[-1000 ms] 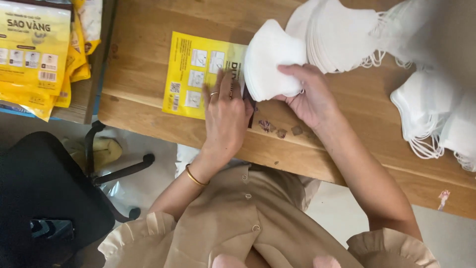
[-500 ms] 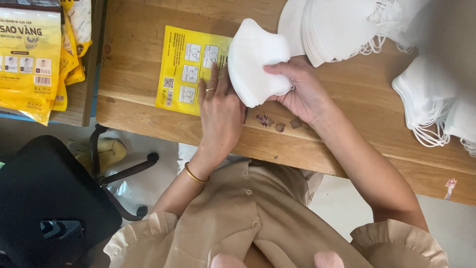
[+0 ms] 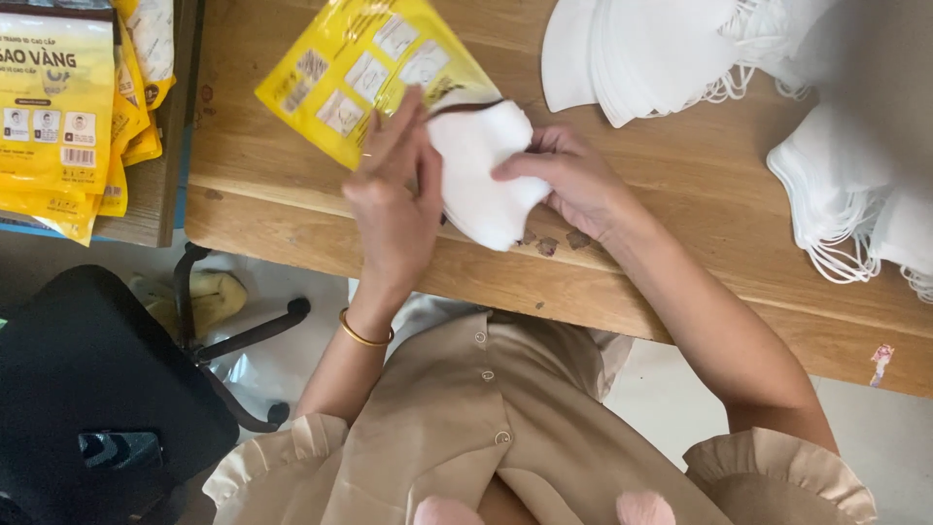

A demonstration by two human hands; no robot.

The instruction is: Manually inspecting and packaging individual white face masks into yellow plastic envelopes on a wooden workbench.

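Note:
My left hand [image 3: 394, 199] holds a yellow plastic pouch [image 3: 364, 68] by its open mouth, lifted and tilted over the wooden table [image 3: 680, 243]. My right hand [image 3: 569, 180] grips a small stack of folded white face masks [image 3: 481, 170]. The top edge of the stack sits in the pouch's opening. Most of the stack still shows outside the pouch, between both hands.
Fanned piles of white masks lie at the table's top [image 3: 661, 53] and right [image 3: 855, 204]. A stack of yellow pouches [image 3: 63, 107] rests on a second surface at the left. A black chair [image 3: 107, 389] stands at lower left.
The pouch has been lifted off the table and tilted by my left hand. The mask stack has swung down and left, its edge now inside the pouch mouth.

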